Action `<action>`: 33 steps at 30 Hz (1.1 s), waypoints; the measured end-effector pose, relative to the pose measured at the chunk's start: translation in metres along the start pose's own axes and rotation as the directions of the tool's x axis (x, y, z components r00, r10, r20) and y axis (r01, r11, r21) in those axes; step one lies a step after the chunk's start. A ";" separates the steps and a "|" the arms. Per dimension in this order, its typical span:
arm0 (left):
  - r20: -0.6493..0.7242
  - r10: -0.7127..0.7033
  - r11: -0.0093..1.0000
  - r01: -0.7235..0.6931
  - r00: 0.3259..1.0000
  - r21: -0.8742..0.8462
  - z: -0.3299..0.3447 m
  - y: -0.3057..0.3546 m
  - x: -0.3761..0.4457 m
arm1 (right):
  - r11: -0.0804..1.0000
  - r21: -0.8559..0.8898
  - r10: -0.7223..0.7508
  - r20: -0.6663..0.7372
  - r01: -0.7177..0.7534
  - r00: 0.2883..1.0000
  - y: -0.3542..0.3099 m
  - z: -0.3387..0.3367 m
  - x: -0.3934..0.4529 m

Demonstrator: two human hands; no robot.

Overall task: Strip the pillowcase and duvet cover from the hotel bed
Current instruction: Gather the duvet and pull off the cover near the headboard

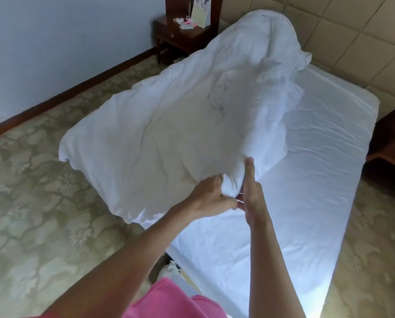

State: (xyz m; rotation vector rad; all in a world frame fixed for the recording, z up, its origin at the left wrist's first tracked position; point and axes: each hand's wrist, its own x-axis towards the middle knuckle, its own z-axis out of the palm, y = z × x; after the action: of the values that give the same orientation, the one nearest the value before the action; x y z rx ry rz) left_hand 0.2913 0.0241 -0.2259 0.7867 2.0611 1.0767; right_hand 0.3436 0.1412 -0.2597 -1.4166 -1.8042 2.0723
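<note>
A white duvet in its cover (169,125) is lifted off the bed (306,191) and stretches from my hands up to a bunched heap near the headboard. My left hand (209,197) grips a gathered corner of the cover. My right hand (251,191) pinches the same bunch from the right, thumb pointing up. The cover's left edge hangs over the bed's side above the floor. I see no separate pillow or pillowcase; the heap may hide one.
The mattress wears a white fitted sheet. A padded beige headboard (343,31) runs along the back. A dark wooden nightstand (180,35) with small items stands at the back left. Patterned carpet (43,203) surrounds the bed. Dark furniture (393,138) sits at the right edge.
</note>
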 end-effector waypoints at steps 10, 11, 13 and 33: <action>0.193 -0.408 0.111 0.259 0.892 -0.959 0.077 -0.053 -0.073 | 0.853 -0.446 -0.393 -0.204 0.272 0.896 0.071 -0.061 -0.052; 0.222 -0.422 -0.031 0.231 0.879 -0.973 0.080 -0.056 -0.070 | 0.830 -0.475 -0.408 -0.163 0.291 0.898 0.077 -0.072 -0.058; 0.169 -0.487 -0.032 0.176 0.857 -0.984 0.089 -0.053 -0.062 | 0.777 -0.534 -0.427 -0.057 0.333 0.903 0.086 -0.092 -0.068; -0.023 -0.374 0.691 0.262 0.927 -0.673 0.250 0.073 -0.122 | 0.981 -0.191 -0.006 0.107 0.026 0.994 0.104 -0.218 -0.047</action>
State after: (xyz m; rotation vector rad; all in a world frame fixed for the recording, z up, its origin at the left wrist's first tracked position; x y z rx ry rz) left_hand 0.5734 0.0789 -0.2367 -0.0306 1.6460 1.5577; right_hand 0.5630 0.2469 -0.2938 -1.3502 -2.1006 2.0505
